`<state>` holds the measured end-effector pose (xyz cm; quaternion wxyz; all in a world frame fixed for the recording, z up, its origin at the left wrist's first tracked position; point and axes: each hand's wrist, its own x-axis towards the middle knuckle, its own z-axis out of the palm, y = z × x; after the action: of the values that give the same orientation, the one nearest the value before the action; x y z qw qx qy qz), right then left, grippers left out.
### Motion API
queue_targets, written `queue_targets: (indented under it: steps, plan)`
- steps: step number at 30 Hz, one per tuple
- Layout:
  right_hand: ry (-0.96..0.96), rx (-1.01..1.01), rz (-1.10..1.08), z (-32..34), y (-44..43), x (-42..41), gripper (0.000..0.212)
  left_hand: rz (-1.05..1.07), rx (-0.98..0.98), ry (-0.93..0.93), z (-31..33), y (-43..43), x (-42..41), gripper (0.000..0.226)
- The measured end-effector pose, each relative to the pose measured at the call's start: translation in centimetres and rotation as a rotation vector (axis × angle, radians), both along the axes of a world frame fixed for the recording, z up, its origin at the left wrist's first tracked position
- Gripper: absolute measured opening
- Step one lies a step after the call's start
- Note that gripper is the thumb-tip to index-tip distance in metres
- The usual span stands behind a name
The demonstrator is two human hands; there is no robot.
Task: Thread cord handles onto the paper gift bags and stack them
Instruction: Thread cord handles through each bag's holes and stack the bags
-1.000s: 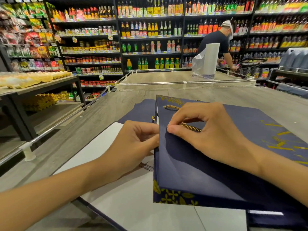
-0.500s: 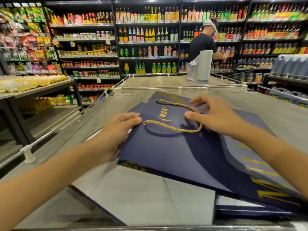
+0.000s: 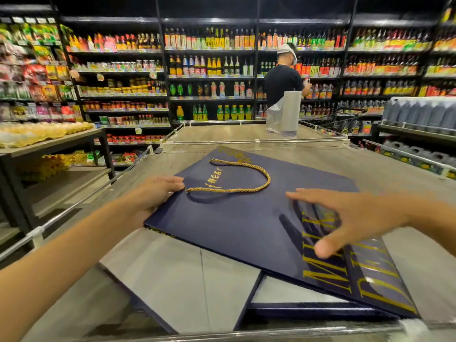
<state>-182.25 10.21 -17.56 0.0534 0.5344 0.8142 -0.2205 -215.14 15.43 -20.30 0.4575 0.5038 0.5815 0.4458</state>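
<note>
A navy gift bag [image 3: 241,218] with gold lettering is laid flat on a stack of folded bags [image 3: 187,275] at the near edge of the wood-grain surface [image 3: 407,174], its mouth turned towards the far edge. A gold cord handle [image 3: 246,178] is threaded at the mouth and lies looped on the upper face. The bag's left edge is gripped by the left hand [image 3: 158,193], thumb on top, fingers hidden beneath. The right hand [image 3: 355,218] is held spread, fingers splayed, over the bag's right half; contact cannot be told. A clear upright bag [image 3: 283,114] is stood near the far edge. Stocked shelves [image 3: 212,77] are seen behind, with another person [image 3: 283,80] before them.
</note>
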Motion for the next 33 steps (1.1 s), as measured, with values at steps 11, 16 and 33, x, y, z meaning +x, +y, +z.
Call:
queue_targets:
  steps: [11,16,33]
  plan:
    - [1.386,-0.069,-1.097,-2.1,0.3,7.8,0.013,-0.128,0.205,-0.107,3.0,-0.6,3.8,0.024]
    - [1.657,0.177,-1.216,-0.2,-0.6,12.3,0.025,-0.177,0.089,-0.021,5.2,0.8,10.7,0.01]
    - [-0.564,0.351,-1.104,-1.1,-8.3,28.8,0.044,-0.816,0.138,0.74,-2.6,1.6,40.3,0.085]
